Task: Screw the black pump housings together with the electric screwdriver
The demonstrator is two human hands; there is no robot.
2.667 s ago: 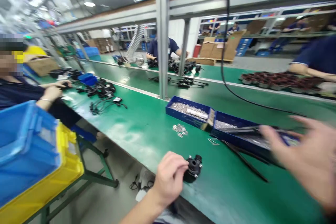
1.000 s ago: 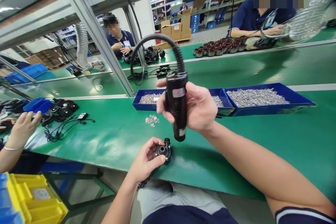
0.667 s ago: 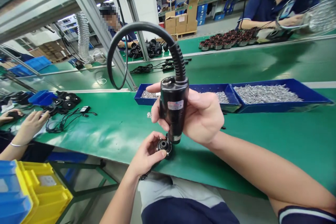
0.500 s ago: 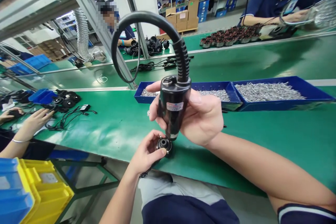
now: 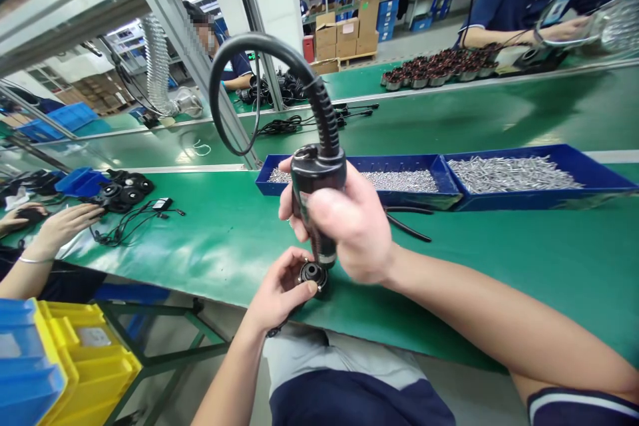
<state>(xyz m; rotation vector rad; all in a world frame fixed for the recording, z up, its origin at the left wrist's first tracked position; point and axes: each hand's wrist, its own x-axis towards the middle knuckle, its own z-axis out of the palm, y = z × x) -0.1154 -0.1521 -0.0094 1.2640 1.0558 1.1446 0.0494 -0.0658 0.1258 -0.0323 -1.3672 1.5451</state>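
In the head view my right hand (image 5: 357,223) is wrapped round a black electric screwdriver (image 5: 318,170), held upright with its thick ribbed cable looping up and to the left. The thumb is blurred by motion across the tool's body. Below, my left hand (image 5: 284,289) grips a small round black part (image 5: 312,272) with a dark centre hole and small shiny bits at its rim. The screwdriver's lower end is right at this part's far edge; its tip is hidden, so I cannot tell whether it touches a screw.
A blue tray (image 5: 446,198) of small metal pieces and another blue tray (image 5: 594,192) of long screws stand beyond my hands. Black tubing (image 5: 409,229) lies before them. At left, a co-worker's hand (image 5: 74,223) is near black parts (image 5: 124,190) and cables (image 5: 120,229).
The screwdriver's upper body has tilted left and slightly down while its lower end stays at the part. My right thumb has swung across the front of the tool. My left hand stays still.
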